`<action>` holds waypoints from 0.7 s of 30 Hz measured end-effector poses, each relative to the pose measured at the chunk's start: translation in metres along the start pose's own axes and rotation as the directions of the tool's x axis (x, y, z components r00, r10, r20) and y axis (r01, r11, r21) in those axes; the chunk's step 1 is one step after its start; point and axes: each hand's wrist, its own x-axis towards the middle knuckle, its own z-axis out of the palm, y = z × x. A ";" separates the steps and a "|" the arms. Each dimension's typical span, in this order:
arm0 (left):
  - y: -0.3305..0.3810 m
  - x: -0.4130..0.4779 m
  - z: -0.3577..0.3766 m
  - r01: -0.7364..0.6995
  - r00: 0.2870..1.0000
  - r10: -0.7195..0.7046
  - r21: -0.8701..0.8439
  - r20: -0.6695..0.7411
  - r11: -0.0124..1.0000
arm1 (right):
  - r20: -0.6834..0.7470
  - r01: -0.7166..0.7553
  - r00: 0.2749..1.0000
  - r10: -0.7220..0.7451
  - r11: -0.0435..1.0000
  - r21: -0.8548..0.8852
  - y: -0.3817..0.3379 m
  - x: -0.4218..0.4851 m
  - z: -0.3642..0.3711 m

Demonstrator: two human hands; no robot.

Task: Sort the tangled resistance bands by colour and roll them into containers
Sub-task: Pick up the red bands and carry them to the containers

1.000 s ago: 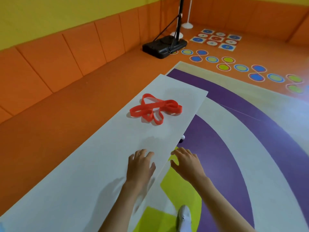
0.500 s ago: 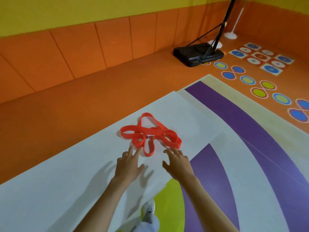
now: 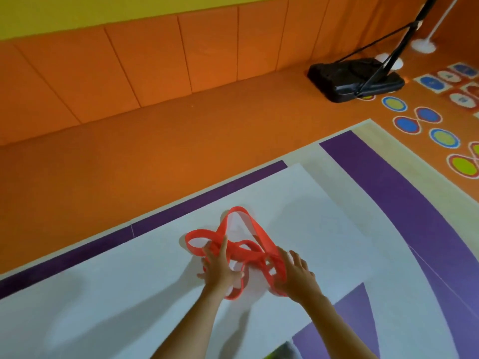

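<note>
On the white bench (image 3: 129,294), with the red bands (image 3: 262,235) tangled at 12 o'clock from the wrists, yanking one loop blind would probably cinch the knot or drag it off the 5 o'clock edge. The left hand (image 3: 219,272) and right hand (image 3: 295,277) lay on it, fingers mostly straight and spread, gripping nothing obvious. The loops were flat and floppy, all one colour.

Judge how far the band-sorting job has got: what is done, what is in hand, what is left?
Done: nothing visible; the red bands lie in one tangle on the white surface. In hand: the left hand and right hand are on the tangle, apparently starting to work it apart. Left: untangling, sorting by colour, rolling; no containers are in view.
</note>
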 end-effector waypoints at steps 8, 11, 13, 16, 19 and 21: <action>0.025 0.030 0.026 0.066 0.998 -0.064 0.306 -0.017 0.950 | 0.260 0.153 0.959 -0.109 0.976 -0.153 -0.005 0.081 0.018; 0.028 0.033 0.038 0.121 0.988 -0.082 0.335 -0.128 0.934 | 0.111 0.169 0.982 -0.153 0.973 -0.159 -0.005 0.091 0.024; 0.033 0.036 0.046 0.174 0.975 -0.129 0.255 -0.182 0.951 | 0.115 0.184 0.979 -0.171 0.976 -0.118 0.001 0.103 0.023; 0.042 0.035 0.061 0.198 0.931 -0.173 0.048 -0.321 0.979 | 0.184 0.160 0.966 -0.182 0.979 0.128 0.010 0.121 0.014; 0.056 0.032 0.062 0.160 0.819 -0.308 -0.323 -0.483 0.933 | 0.279 0.189 0.925 -0.260 0.948 0.256 0.010 0.130 0.008; 0.060 0.029 0.051 0.116 0.756 -0.401 -0.497 -0.518 0.860 | 0.263 0.234 0.909 -0.324 0.918 0.322 0.005 0.128 0.010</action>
